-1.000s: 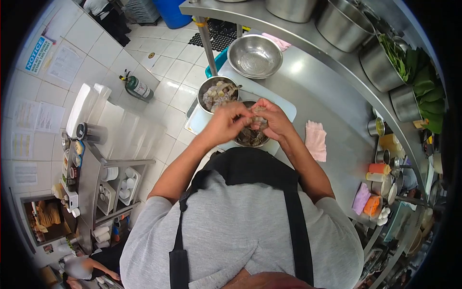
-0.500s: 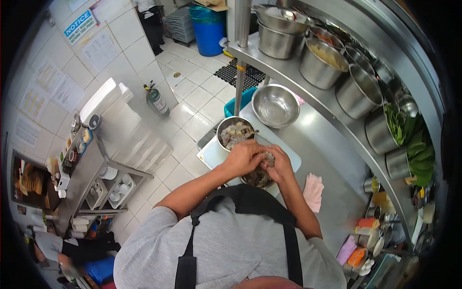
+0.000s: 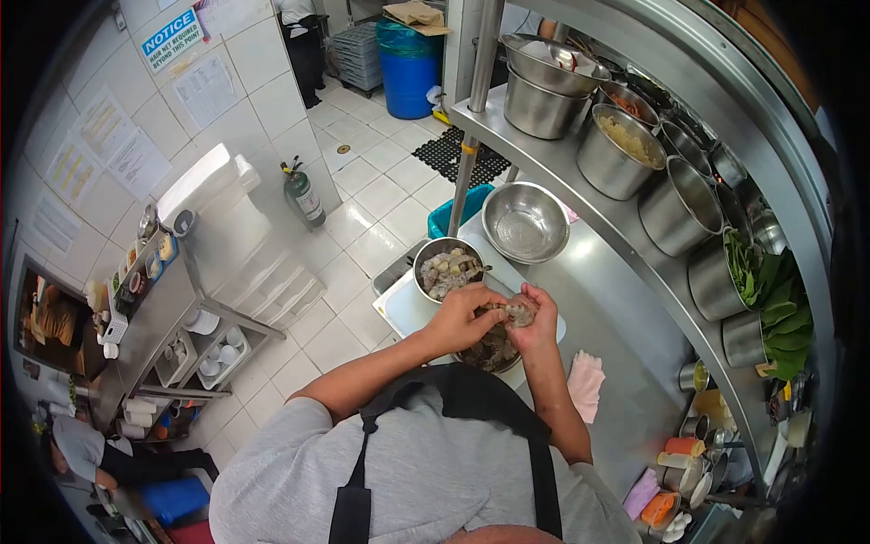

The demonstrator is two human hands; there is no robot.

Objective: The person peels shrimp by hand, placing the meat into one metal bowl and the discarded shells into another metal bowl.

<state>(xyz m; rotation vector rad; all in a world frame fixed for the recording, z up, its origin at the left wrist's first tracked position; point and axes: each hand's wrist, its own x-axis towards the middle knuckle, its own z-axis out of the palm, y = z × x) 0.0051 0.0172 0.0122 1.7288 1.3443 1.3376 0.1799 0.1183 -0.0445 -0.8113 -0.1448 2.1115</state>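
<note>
My right hand (image 3: 536, 325) is closed around a grey shrimp (image 3: 519, 315). The fingers of my left hand (image 3: 468, 319) pinch at the near end of that same shrimp. Under my hands sits a metal bowl of dark, unpeeled shrimp (image 3: 494, 350), partly hidden by them and by my apron. Just beyond my left hand, a second metal bowl (image 3: 419, 277) holds pale, peeled-looking shrimp (image 3: 450, 269). Both bowls are at a white board (image 3: 396, 304) on the steel counter. Farther out stands a perforated metal colander (image 3: 526, 222).
A pink cloth (image 3: 585, 385) lies on the counter (image 3: 625, 344) to the right. The overhead steel shelf (image 3: 580, 186) carries several metal pots and green leaves (image 3: 787, 313). A teal bin (image 3: 459, 210) stands beside the counter's end. Another person (image 3: 86, 449) is at lower left.
The camera view has shifted slightly. My hands have drawn a little apart, and more of the shrimp between them shows. The bowls stay in place.
</note>
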